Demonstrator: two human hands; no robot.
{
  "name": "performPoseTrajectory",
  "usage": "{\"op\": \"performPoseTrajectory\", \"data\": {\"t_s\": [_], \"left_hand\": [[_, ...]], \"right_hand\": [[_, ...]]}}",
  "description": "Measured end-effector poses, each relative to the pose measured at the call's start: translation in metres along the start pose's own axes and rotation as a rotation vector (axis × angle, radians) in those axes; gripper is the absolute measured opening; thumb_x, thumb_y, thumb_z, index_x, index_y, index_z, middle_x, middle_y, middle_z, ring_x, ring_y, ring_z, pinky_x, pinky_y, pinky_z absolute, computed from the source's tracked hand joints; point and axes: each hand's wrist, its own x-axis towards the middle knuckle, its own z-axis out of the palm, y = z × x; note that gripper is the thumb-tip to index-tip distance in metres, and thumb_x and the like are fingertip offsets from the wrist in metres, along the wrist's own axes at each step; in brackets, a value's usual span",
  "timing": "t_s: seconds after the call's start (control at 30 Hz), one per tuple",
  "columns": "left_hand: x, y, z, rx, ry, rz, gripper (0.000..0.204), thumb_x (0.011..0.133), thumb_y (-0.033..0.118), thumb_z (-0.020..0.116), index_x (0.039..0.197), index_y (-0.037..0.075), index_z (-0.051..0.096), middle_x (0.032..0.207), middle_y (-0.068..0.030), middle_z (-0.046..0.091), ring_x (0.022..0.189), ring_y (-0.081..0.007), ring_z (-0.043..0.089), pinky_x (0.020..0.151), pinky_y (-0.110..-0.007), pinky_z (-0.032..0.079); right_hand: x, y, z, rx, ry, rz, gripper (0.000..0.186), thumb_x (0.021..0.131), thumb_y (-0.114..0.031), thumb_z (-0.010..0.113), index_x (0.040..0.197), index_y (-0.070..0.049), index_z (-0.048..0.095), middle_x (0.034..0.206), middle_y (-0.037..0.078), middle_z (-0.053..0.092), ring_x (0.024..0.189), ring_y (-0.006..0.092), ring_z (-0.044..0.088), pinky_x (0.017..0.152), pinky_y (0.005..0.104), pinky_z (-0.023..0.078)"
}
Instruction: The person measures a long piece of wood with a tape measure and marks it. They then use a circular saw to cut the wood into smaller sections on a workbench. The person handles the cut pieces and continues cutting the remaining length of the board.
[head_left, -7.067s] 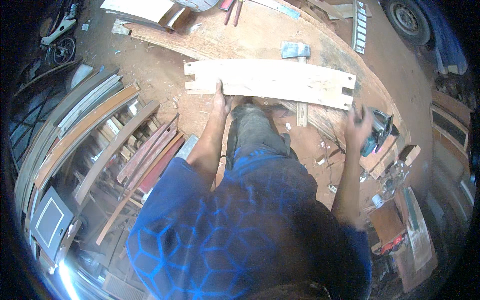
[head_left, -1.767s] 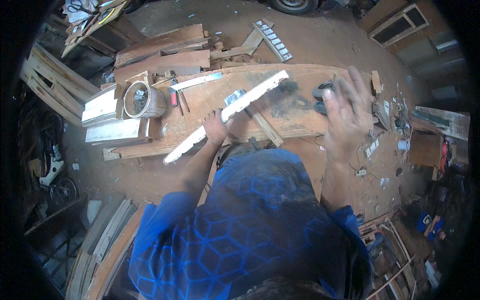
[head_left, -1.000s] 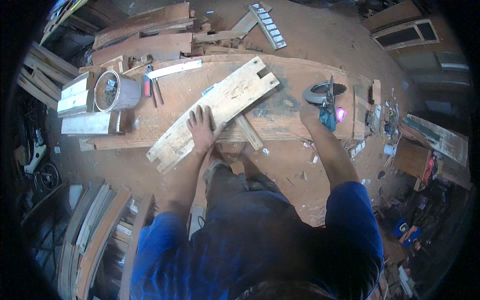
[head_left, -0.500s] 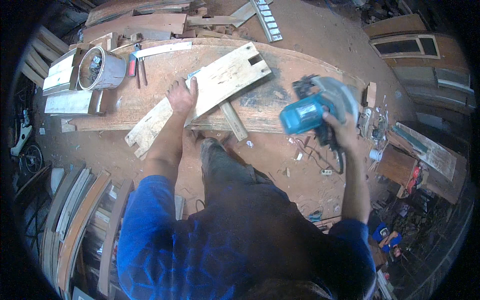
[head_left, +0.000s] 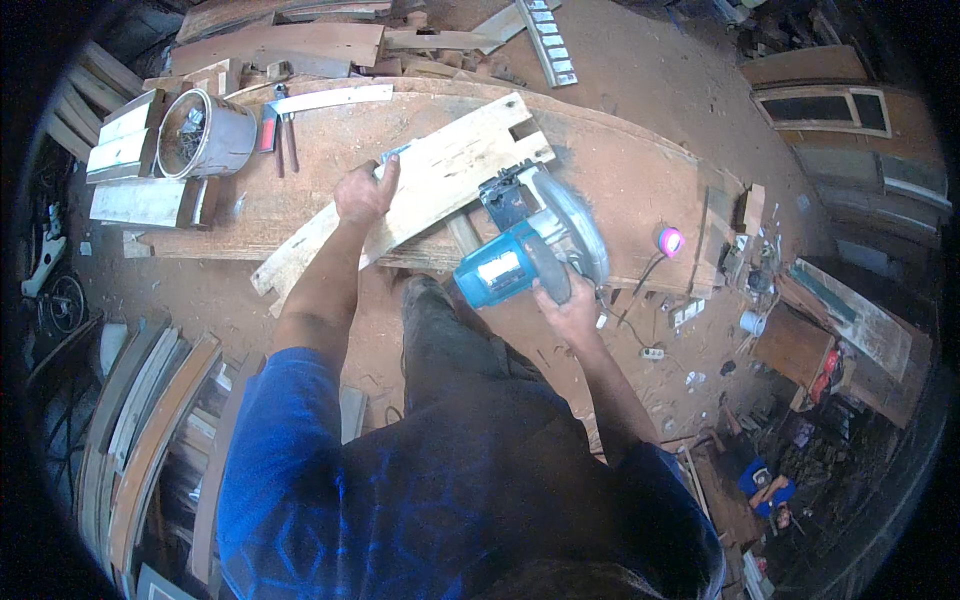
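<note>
My right hand is closed round the rear handle of a teal circular saw. The saw's dark base is at the near edge of a pale wooden board, close to the notched right end; I cannot tell whether they touch. The board lies aslant on the workbench, its left end jutting past the near edge. My left hand grips the board's far edge, fingers curled over it. Something small and blue shows beside that thumb, mostly hidden. A wooden batten sticks out from under the board.
On the workbench are a bucket of metal bits, a hammer, a metal rule and a pink round object. A cord with a socket trails on the floor. Planks stand at lower left.
My right hand has brought the circular saw leftward from beyond the board's right end to its near edge. The pink object has come into view. My left hand stays on the board.
</note>
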Motion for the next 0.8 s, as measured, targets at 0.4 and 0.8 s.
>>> {"op": "performPoseTrajectory", "data": {"t_s": [0.4, 0.8], "left_hand": [[0.001, -0.002, -0.002, -0.016, -0.015, -0.017, 0.077, 0.097, 0.070, 0.044, 0.119, 0.005, 0.077, 0.104, -0.0249, 0.076, 0.105, -0.0413, 0.072, 0.095, -0.049, 0.055], [0.002, -0.001, -0.005, -0.037, -0.094, -0.025, 0.077, 0.098, 0.070, 0.041, 0.123, 0.006, 0.076, 0.110, -0.0246, 0.075, 0.111, -0.0399, 0.070, 0.100, -0.048, 0.052]], "right_hand": [[0.011, 0.023, 0.015, -0.058, 0.032, -0.120, 0.045, 0.083, -0.018, 0.081, 0.119, 0.003, 0.065, 0.089, 0.023, 0.074, 0.081, 0.0361, 0.075, 0.072, 0.0431, 0.059], [0.028, 0.042, 0.029, -0.028, 0.065, -0.185, 0.038, 0.080, -0.013, 0.080, 0.111, 0.002, 0.067, 0.087, 0.019, 0.071, 0.078, 0.0352, 0.073, 0.072, 0.0429, 0.057]]}}
